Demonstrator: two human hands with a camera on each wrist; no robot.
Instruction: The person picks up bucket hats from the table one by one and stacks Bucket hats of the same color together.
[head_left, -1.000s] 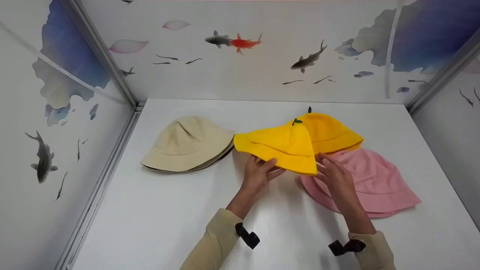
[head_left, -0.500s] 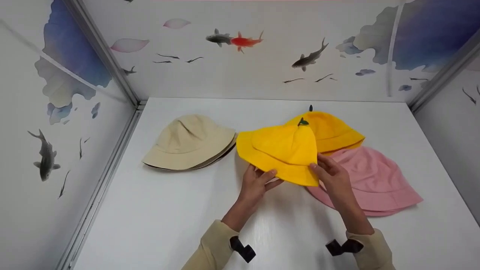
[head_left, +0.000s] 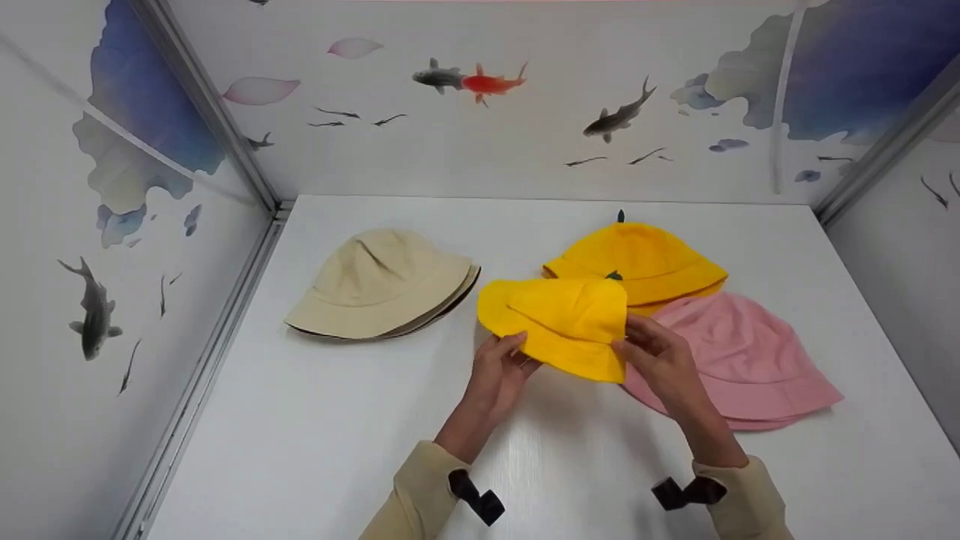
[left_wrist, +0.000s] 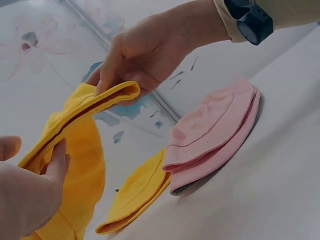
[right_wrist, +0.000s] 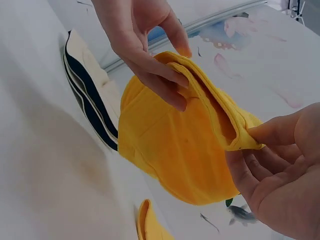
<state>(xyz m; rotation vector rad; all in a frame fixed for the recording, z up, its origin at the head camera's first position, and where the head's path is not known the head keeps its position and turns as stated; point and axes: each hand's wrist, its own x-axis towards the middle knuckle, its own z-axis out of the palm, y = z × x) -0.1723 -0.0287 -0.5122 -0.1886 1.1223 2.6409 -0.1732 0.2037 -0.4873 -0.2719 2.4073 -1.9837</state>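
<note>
Both hands hold up a yellow bucket hat [head_left: 562, 322] with a small green leaf on its crown, above the white table. The left hand [head_left: 495, 379] pinches the near left part of the brim, thumb on the outside and fingers underneath. At the right end of the brim, the right hand [head_left: 664, 360] pinches the cloth between thumb and fingers. In the right wrist view the hat [right_wrist: 175, 140] looks folded flat, its opening a narrow slit. Behind it rests another yellow hat [head_left: 637, 255], and a stack of pink bucket hats [head_left: 750, 360] lies right of the right hand.
Beige bucket hats [head_left: 375, 285], nested with dark undersides, lie at the left of the table [head_left: 300, 450]. Walls printed with fish [head_left: 619, 116] and blue washes close off the back and sides. A metal rail [head_left: 217, 360] runs along the left edge.
The held yellow hat has come nearer the person and its crown has tipped down, uncovering more of the yellow hat behind. The right hand has taken hold of the brim's right end.
</note>
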